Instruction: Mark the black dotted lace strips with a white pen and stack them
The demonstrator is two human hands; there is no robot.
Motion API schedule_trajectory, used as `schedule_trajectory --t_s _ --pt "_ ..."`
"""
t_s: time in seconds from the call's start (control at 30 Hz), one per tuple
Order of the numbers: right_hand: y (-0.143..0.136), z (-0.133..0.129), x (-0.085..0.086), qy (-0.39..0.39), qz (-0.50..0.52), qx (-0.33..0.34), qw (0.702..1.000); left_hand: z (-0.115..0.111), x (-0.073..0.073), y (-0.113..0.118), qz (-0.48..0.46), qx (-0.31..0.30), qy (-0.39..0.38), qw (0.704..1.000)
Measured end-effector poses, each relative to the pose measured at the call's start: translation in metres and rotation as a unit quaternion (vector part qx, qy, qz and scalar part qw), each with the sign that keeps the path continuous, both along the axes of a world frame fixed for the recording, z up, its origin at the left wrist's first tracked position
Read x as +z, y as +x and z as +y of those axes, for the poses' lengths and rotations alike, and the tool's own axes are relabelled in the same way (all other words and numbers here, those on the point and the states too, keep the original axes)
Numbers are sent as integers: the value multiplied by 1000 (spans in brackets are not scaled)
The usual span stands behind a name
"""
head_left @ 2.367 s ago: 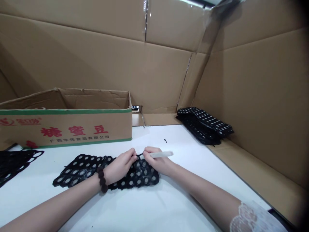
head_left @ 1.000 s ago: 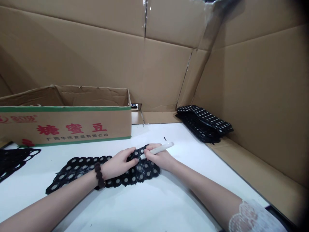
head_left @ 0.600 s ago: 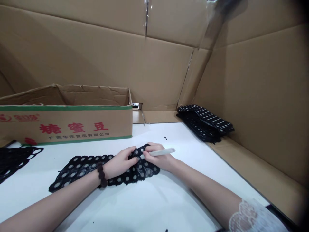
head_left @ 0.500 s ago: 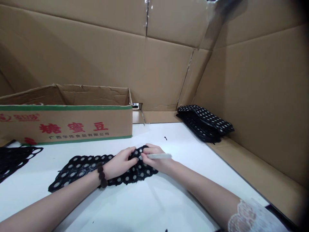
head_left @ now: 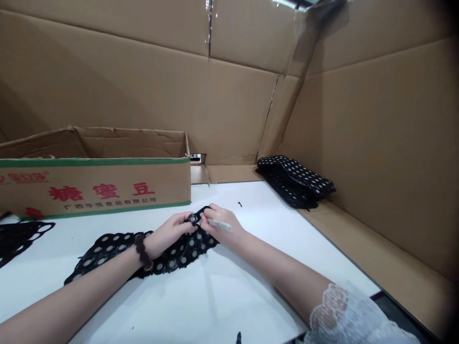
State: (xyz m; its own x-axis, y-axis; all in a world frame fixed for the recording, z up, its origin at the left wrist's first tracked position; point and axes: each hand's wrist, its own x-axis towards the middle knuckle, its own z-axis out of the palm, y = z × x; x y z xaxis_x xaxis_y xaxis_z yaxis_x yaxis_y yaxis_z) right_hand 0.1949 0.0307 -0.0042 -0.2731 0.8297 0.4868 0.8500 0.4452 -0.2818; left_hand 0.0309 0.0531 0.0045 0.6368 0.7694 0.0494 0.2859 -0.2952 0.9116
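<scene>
A black sheet with rows of pale round dots (head_left: pixel 173 253) lies on the white table, its right end bunched up between my hands. My left hand (head_left: pixel 172 233), with a dark beaded band at the wrist, pinches the sheet's upper edge near that end. My right hand (head_left: pixel 223 227) is closed around a thin whitish tool (head_left: pixel 220 224), whose tip is hidden at the sheet. The fingertips of both hands are close together. My left forearm covers part of the sheet's lower side.
An open cardboard box (head_left: pixel 118 184) with red lettering stands at the back left. Black openwork material (head_left: pixel 21 239) lies at the left edge. Folded black dotted sheets (head_left: pixel 296 181) are stacked at the back right. Cardboard walls enclose the white table (head_left: pixel 172 310). Small black scraps lie on it.
The view has shifted slightly, so most things appear further left. The whitish tool now slants down to the right, where it was nearly level. The sheet's right end is lifted and bunched more.
</scene>
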Motion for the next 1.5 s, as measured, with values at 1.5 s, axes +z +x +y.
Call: schedule_trajectory --t_s 1.5 --pt "14 -7 -10 -113 120 165 973 1 1 -5 141 -2 101 985"
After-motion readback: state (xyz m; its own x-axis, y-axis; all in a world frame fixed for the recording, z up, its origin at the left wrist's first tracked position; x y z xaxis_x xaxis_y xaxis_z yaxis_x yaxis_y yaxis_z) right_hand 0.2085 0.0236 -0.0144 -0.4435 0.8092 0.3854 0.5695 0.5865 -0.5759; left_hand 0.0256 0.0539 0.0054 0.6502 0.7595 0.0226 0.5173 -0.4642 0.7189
